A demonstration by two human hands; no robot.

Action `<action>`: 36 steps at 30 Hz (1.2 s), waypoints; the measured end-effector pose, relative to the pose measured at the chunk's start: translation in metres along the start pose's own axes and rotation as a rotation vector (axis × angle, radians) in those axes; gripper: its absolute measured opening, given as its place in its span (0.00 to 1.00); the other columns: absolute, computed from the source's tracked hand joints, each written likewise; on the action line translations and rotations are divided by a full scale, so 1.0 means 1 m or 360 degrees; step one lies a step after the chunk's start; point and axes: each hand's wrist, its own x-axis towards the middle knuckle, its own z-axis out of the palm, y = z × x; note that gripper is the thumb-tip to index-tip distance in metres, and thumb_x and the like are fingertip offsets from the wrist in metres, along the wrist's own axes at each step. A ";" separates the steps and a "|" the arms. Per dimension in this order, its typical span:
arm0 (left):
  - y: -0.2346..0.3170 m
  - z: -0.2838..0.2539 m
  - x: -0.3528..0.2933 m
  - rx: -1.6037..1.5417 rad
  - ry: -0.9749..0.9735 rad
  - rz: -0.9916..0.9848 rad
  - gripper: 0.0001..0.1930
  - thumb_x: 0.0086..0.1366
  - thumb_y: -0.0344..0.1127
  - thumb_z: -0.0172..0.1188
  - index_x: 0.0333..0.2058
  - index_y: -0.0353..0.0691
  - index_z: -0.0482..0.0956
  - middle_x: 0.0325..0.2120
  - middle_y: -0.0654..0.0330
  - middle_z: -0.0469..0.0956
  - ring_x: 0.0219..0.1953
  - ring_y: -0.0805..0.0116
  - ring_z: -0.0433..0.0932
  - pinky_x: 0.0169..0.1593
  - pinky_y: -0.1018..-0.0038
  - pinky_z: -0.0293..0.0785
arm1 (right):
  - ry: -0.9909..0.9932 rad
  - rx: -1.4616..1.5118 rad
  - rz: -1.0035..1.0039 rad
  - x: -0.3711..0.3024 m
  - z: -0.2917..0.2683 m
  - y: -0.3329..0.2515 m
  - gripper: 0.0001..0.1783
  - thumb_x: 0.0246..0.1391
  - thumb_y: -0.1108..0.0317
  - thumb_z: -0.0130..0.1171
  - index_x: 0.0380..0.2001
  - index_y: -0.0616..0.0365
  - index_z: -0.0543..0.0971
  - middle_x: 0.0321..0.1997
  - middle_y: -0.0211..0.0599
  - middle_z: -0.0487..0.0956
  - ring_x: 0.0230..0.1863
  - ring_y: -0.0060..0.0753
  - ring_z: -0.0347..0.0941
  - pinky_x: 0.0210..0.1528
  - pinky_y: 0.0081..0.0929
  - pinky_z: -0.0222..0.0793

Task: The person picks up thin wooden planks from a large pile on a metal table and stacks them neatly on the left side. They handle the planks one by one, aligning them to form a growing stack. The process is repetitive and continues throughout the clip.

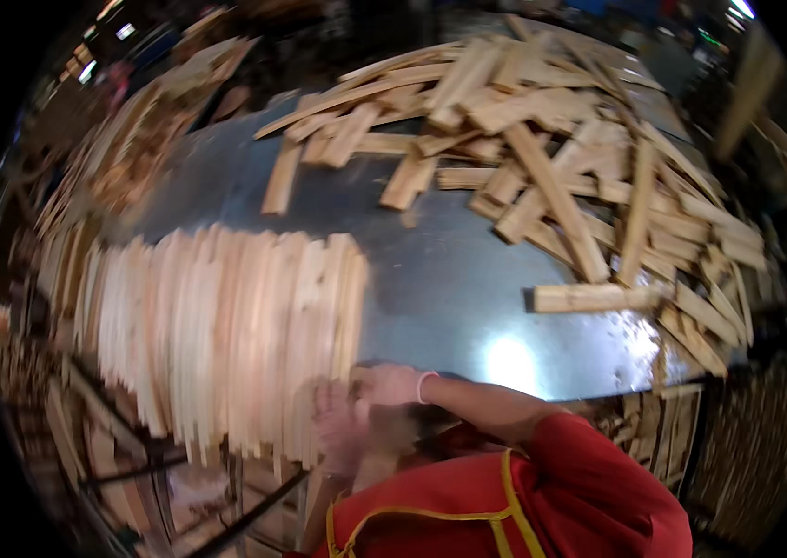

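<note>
Wooden slats, pale, narrow and straight, stand side by side in a long upright-looking row point(254, 335) across the left of the grey metal tabletop point(430, 288). This part of the lining-up looks well along, though the ends of the row are uneven at both top and bottom. Much seems left: a jumbled heap of tan wooden strips point(556, 200) lies crisscrossed over the far and right parts of the tabletop, with bare metal between it and the row.

Both hands are at the near right corner of the row. The right hand point(391, 383), pale pink with a white band at the wrist, is by the lower end of the outermost slats, its fingers bent toward them; whether they pinch one, I cannot tell. The left hand point(337, 414), heavily blurred, is just beside it, over or against the slats' lower ends; its grip cannot be made out either. The heap is well apart from both hands.
</note>
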 end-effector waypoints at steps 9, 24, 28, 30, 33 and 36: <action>0.036 -0.056 -0.020 -0.0421 -0.0120 0.0410 0.40 0.58 0.42 0.74 0.68 0.36 0.72 0.70 0.44 0.68 0.71 0.41 0.66 0.73 0.49 0.63 | 0.1127 -0.1730 0.0909 -0.249 -0.145 0.186 0.35 0.50 0.51 0.71 0.62 0.44 0.78 0.56 0.40 0.85 0.62 0.51 0.79 0.59 0.51 0.73; 0.263 -0.022 0.044 -0.0122 -0.0441 0.1190 0.47 0.52 0.61 0.76 0.66 0.43 0.70 0.61 0.57 0.72 0.62 0.52 0.70 0.66 0.49 0.63 | 0.1859 -0.0899 0.1120 -0.187 -0.267 0.225 0.47 0.47 0.57 0.72 0.70 0.52 0.67 0.71 0.54 0.68 0.77 0.60 0.59 0.72 0.53 0.64; 0.241 -0.010 0.045 -0.0198 -0.0734 0.0990 0.43 0.59 0.56 0.73 0.68 0.45 0.69 0.56 0.55 0.79 0.58 0.53 0.77 0.60 0.55 0.69 | 0.2015 -0.0050 0.1320 -0.165 -0.284 0.223 0.66 0.41 0.55 0.79 0.80 0.45 0.53 0.78 0.54 0.63 0.79 0.61 0.58 0.75 0.49 0.66; 0.223 -0.059 0.033 -0.0164 -0.0876 0.0642 0.37 0.64 0.50 0.71 0.68 0.43 0.70 0.55 0.54 0.80 0.55 0.53 0.79 0.58 0.54 0.72 | 0.1740 0.0130 0.1311 -0.165 -0.284 0.217 0.66 0.42 0.55 0.79 0.81 0.45 0.52 0.78 0.54 0.63 0.77 0.60 0.63 0.74 0.50 0.67; 0.141 -0.053 0.002 -0.0481 -0.0792 0.0293 0.31 0.69 0.43 0.67 0.67 0.39 0.73 0.50 0.55 0.83 0.47 0.58 0.82 0.52 0.60 0.78 | 0.1636 0.0282 0.1238 -0.160 -0.259 0.185 0.63 0.45 0.59 0.76 0.81 0.45 0.53 0.77 0.56 0.64 0.74 0.60 0.68 0.72 0.49 0.69; 0.092 -0.028 -0.024 -0.1592 -0.0893 -0.0272 0.28 0.71 0.41 0.66 0.66 0.37 0.75 0.44 0.58 0.84 0.41 0.66 0.83 0.45 0.68 0.81 | 0.1799 0.0330 0.1022 -0.157 -0.207 0.159 0.56 0.49 0.68 0.70 0.80 0.47 0.55 0.73 0.59 0.67 0.71 0.64 0.70 0.70 0.47 0.71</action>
